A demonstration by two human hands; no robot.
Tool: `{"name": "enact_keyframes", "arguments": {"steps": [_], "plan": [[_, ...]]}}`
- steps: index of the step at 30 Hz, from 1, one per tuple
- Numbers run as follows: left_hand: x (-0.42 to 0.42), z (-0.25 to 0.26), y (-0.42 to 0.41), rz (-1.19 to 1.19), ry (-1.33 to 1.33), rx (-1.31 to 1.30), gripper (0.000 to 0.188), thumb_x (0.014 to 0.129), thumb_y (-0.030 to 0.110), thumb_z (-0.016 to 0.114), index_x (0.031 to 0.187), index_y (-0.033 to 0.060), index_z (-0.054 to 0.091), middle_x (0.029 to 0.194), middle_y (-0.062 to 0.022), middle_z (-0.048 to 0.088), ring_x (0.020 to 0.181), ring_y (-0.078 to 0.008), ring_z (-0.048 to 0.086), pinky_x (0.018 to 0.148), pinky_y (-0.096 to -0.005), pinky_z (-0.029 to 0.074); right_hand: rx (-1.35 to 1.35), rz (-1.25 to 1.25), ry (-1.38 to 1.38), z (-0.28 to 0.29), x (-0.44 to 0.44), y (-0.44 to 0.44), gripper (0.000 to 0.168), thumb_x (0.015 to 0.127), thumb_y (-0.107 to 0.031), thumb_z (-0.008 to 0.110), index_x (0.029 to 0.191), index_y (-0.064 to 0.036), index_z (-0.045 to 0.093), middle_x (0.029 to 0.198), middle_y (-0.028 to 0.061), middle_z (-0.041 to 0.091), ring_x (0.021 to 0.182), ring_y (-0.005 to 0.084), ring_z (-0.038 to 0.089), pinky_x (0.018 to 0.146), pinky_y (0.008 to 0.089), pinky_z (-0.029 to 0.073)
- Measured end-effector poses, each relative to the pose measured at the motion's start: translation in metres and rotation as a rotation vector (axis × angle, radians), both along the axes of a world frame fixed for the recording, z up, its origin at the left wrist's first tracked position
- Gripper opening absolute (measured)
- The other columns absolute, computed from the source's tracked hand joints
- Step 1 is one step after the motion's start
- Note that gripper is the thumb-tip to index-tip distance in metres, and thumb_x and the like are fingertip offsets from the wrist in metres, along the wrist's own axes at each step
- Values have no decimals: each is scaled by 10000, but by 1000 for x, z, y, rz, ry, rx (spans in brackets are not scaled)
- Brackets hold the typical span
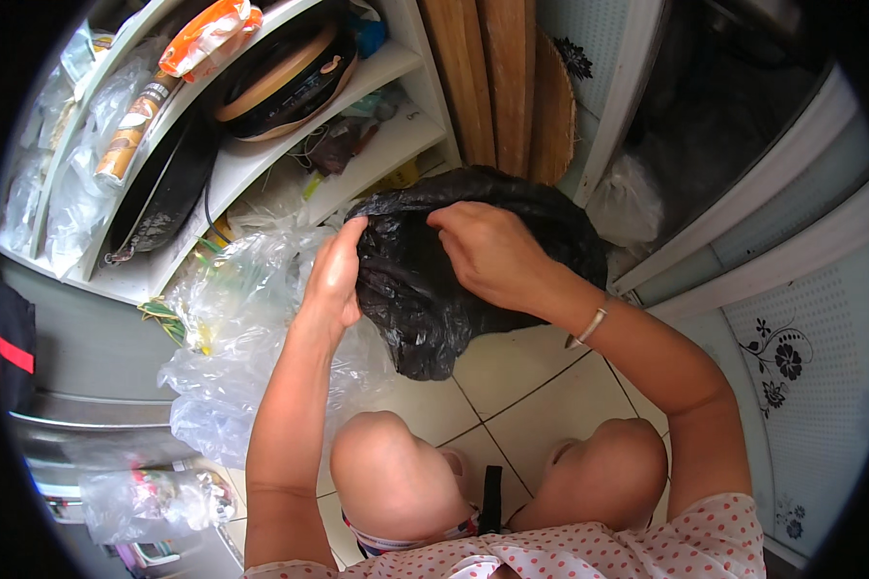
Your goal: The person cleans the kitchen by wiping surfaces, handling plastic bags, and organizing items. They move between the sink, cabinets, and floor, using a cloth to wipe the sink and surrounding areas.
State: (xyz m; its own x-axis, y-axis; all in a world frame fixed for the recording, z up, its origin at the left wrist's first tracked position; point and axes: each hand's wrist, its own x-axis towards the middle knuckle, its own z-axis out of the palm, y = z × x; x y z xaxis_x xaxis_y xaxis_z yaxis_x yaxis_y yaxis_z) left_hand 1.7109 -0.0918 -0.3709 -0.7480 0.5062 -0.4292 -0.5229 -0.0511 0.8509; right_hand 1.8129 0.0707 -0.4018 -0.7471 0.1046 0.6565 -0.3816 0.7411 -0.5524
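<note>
A large black plastic bag (416,304), crumpled and partly spread, sits before my knees on the tiled floor. My left hand (337,271) grips its left edge, thumb on top and the fingers mostly hidden behind the film. Over the bag's dark middle is my right hand (485,253), its fingers curled inward. Whether those fingertips pinch the film cannot be made out. Whatever lies inside the bag is hidden. Clear plastic bags (261,311) are heaped just left of my left hand, with green stalks (163,318) poking out beside them.
White shelves (384,65) at the upper left hold a black-and-tan appliance (290,87), a frying pan (163,188) and packets. Wooden boards (507,79) lean behind the black bag. At right are a tied white bag (626,199) and flower-patterned panels (804,362).
</note>
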Motion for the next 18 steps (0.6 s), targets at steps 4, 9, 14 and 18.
{"name": "enact_keyframes", "arguments": {"steps": [4,9,14,18], "plan": [[14,-1,2,24,-85,132,358,911,256,411,1081,-33,536,971,-124,624,835,-262,618,763,-381,506,334,131,-934,-28,-44,17,258,740,-87,521,965,-10,622,885,210,620,861,361,591,712,423,476],[11,-8,-11,44,-41,201,315,899,206,416,1066,-24,551,989,-136,621,870,-261,608,804,-378,489,728,331,-1049,-60,-79,-3,293,790,-189,499,996,-43,647,1084,126,607,991,257,578,779,394,469],[-1,-25,-22,-108,222,-201,261,839,134,512,1030,-34,570,852,-83,624,740,-179,595,668,-294,478,694,329,-1294,-104,-81,2,299,794,-200,502,1004,-42,644,1100,116,601,1011,252,565,789,390,465],[-16,-47,-33,-296,669,-674,251,793,159,546,922,-47,608,718,-114,608,654,-210,573,621,-318,438,547,335,-1481,-155,-100,4,328,782,-193,517,1041,-25,627,1092,131,602,1000,266,566,790,382,464]]}}
